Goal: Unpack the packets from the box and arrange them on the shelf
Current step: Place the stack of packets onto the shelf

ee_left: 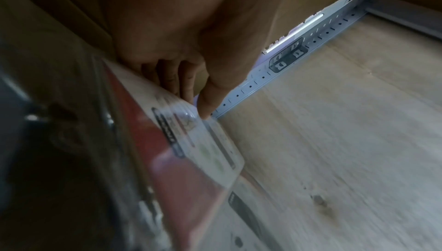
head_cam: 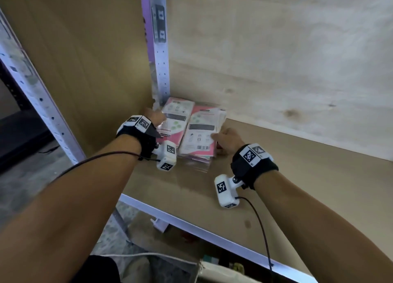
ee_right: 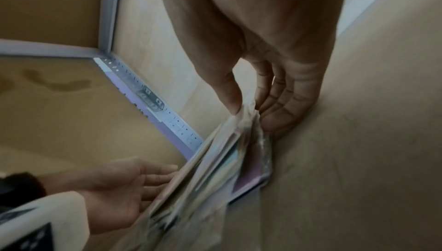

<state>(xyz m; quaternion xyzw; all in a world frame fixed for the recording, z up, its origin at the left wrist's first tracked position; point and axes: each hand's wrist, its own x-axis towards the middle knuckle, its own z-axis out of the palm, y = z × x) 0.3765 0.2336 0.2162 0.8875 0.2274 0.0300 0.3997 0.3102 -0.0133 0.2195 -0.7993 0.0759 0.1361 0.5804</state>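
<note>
Right hand [head_cam: 228, 139] pinches packets [head_cam: 198, 133] (shelf [head_cam: 297, 176] corner); left hand [head_cam: 156, 116] flat, fingers straight, alongside.

Brown board shelf [head_cam: 297, 176], pale metal front rail. Two stacks of pink-and-white packets flat on it at 10 o'clock, in the back-left corner: left stack [head_cam: 177, 114] against the perforated upright [head_cam: 160, 55], right stack [head_cam: 201, 131] just beside it, edges touching.
</note>
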